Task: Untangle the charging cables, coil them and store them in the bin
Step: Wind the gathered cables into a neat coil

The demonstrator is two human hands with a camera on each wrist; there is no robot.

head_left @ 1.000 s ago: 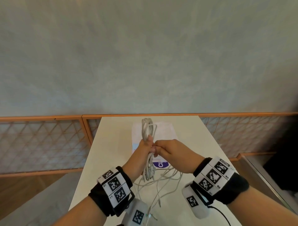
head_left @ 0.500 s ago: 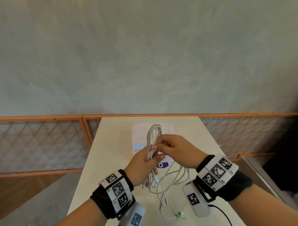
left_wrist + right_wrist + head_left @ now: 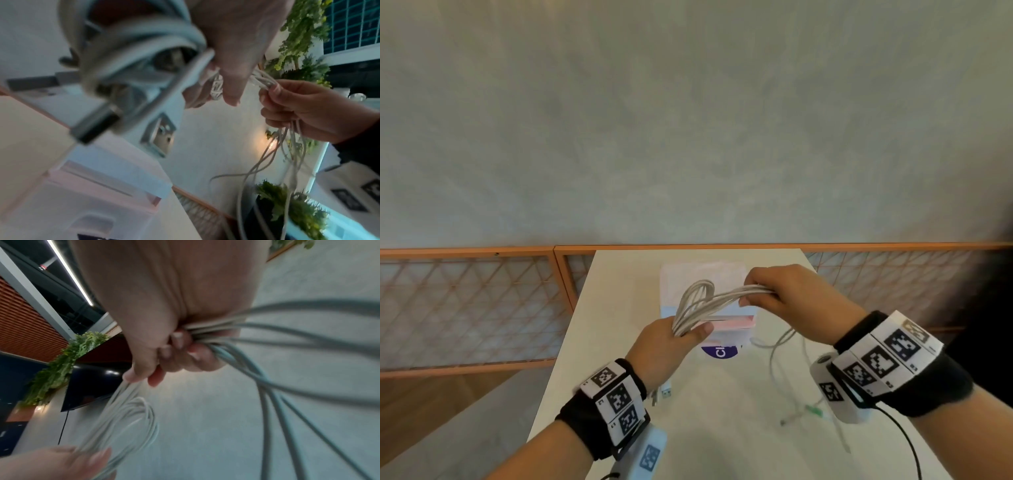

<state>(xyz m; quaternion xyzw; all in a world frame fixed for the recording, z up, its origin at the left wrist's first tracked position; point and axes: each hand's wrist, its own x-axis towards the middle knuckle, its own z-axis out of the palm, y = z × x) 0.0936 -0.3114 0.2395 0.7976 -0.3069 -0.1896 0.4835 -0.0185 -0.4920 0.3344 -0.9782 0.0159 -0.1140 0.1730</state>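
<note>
A person's two hands hold one bundle of white charging cables (image 3: 717, 298) above a pale table (image 3: 619, 342). On the table below the bundle sits one translucent storage bin (image 3: 702, 274) with a pink rim; whether anything lies inside cannot be made out. The left hand (image 3: 667, 346) curls its fingers and thumb around one end of the coiled loops, which bulge out beyond that grip. The right hand (image 3: 791, 301) is clenched around the other end, so the bundle stretches between the two grips, raised over the bin. From the right fist several loose strands (image 3: 777, 346) hang down to the table, ending near a small green tie (image 3: 813, 408). One USB plug (image 3: 666, 393) shows just under the left wrist.
</note>
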